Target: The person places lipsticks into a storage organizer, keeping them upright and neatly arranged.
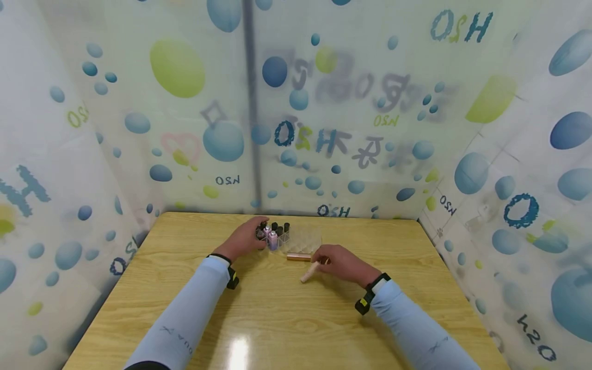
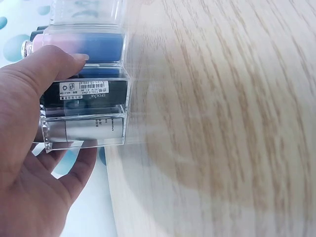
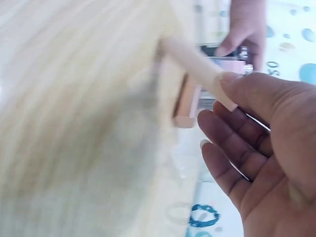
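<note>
My left hand (image 1: 242,240) grips the left end of a clear plastic cosmetics organizer (image 1: 304,239) near the table's back edge. In the left wrist view its thumb presses over the compartments, with the other fingers behind them. Dark-capped tubes (image 1: 280,230) and pink-lilac bottles (image 1: 273,240) stand in the organizer's left part. My right hand (image 1: 344,264) pinches a slim pale beige tube (image 3: 195,71) between thumb and fingers, tilted above the table. Close by, a shiny rose-gold tube (image 1: 298,256) lies in front of the organizer.
A wood-grain table (image 1: 268,313) carries everything. Behind it and along both sides hangs a white curtain (image 1: 296,180) printed with blue and green dots. The organizer's right compartments show no tubes.
</note>
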`<state>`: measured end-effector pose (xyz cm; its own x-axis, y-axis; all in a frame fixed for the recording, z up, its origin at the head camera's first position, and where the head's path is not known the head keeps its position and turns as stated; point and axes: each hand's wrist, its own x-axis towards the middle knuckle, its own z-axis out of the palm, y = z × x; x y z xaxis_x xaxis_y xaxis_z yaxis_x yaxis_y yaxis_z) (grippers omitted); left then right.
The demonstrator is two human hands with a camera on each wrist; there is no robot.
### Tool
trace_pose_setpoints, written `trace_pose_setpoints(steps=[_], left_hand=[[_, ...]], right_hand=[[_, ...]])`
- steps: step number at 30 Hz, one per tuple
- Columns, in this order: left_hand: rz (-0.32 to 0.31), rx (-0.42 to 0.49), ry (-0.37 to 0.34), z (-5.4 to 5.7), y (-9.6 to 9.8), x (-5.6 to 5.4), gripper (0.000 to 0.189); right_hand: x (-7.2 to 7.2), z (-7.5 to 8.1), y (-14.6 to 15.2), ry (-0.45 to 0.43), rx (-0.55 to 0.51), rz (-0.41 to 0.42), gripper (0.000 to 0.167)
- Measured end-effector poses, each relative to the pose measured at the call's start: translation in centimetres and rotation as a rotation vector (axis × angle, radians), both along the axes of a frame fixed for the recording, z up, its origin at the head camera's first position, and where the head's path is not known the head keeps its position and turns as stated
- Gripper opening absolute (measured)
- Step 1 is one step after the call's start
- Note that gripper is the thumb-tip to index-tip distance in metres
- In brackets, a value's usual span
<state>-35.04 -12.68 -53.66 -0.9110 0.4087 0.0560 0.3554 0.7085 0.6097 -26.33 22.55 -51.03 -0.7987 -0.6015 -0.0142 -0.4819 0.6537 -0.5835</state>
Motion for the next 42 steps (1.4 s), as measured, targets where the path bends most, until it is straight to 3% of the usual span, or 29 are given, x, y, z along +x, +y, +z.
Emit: trace_pose_setpoints(steps=[7, 12, 17, 21, 26, 34, 42], left_hand=[[0.001, 0.013, 0.001, 0.0, 0.0, 0.0, 0.084], [-0.002, 0.019, 0.005, -0.3, -0.1, -0.2, 0.084], [-0.002, 0.027, 0.003, -0.3, -0.2, -0.3, 0.082], [-0.007, 0.023, 0.005, -0.4, -0.2, -0.3, 0.082], [-0.01, 0.014, 0.021, -0.4, -0.1, -0.3, 0.081], [0.0, 0.024, 0.008, -0.5, -0.2, -0.4, 0.081], [0.0, 0.026, 0.014, -0.6, -0.3, -0.4, 0.081]], right_hand=[[-1.4, 2.7, -1.0, 0.035, -0.051, 0.032, 0.025], [-3.0, 4.7, -2.5, 0.113, -0.061, 0.027, 0.025], [-4.7, 5.4, -4.4, 0.194, -0.118, 0.008, 0.025], [-5.8, 5.2, -5.5, 0.242, -0.146, -0.009, 0.025], [-6.7, 4.4, -6.3, 0.322, -0.101, -0.019, 0.019], [-7.5, 3.1, -6.9, 0.308, -0.049, -0.025, 0.014], [-7.8, 1.8, -7.7, 0.358, 0.027, -0.015, 0.016]])
